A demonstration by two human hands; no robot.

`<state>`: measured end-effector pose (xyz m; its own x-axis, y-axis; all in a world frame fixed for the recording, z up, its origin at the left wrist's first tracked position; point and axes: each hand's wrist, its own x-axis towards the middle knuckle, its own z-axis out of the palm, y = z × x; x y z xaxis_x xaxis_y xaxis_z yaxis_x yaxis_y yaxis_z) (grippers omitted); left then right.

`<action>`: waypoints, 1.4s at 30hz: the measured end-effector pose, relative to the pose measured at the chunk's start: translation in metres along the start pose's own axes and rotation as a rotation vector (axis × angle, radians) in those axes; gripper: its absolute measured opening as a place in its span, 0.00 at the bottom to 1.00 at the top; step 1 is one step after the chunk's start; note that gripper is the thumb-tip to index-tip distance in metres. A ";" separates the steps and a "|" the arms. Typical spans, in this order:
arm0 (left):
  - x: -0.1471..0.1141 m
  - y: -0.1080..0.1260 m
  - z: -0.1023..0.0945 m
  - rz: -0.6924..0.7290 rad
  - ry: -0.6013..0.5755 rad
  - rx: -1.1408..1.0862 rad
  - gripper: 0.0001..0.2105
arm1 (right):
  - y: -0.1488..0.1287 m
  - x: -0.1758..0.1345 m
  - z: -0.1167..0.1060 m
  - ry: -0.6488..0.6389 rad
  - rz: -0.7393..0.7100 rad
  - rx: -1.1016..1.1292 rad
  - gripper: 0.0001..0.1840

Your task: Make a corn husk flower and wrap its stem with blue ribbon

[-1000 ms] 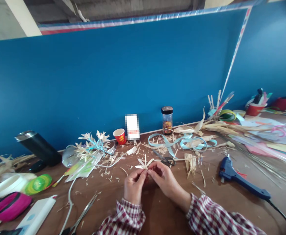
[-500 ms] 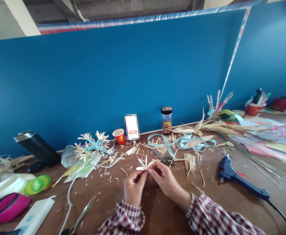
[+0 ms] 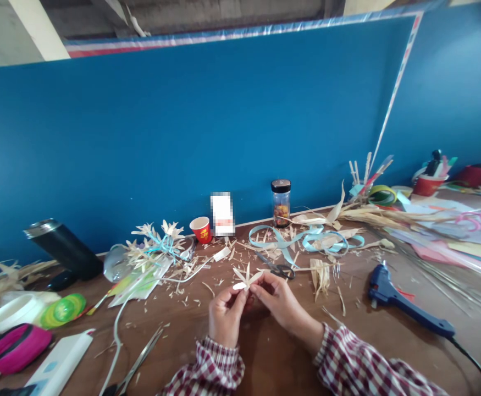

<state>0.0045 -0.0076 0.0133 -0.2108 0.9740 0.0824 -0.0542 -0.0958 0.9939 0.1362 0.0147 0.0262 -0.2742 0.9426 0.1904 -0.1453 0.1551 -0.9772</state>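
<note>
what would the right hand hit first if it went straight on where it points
Most likely the pale flower-like piece that the right hand already touches, then the left hand just beyond, though depth there is unclear.

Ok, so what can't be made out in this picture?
Head view: base of the pale petals, hidden by left hand and right hand.
Head view: handles of the nearer scissors, partly cut off by the bottom edge.
Head view: white item, masked by pixelation.
Head view: what the lidded jar holds, too small to identify.
</note>
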 end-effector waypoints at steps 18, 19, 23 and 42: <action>-0.001 0.004 -0.001 0.072 -0.022 0.089 0.11 | -0.003 0.001 -0.002 -0.065 0.007 0.074 0.14; 0.000 0.004 -0.001 0.081 -0.024 0.104 0.11 | -0.004 0.001 -0.002 -0.056 0.004 0.071 0.14; 0.000 0.003 -0.002 0.073 -0.022 0.094 0.11 | -0.005 -0.001 -0.002 -0.013 0.003 0.010 0.13; -0.004 0.006 0.005 0.011 0.022 -0.030 0.09 | -0.005 -0.004 0.002 0.044 -0.015 -0.147 0.10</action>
<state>0.0102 -0.0113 0.0198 -0.2328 0.9682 0.0917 -0.0807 -0.1132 0.9903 0.1366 0.0092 0.0308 -0.2307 0.9513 0.2043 -0.0073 0.2082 -0.9781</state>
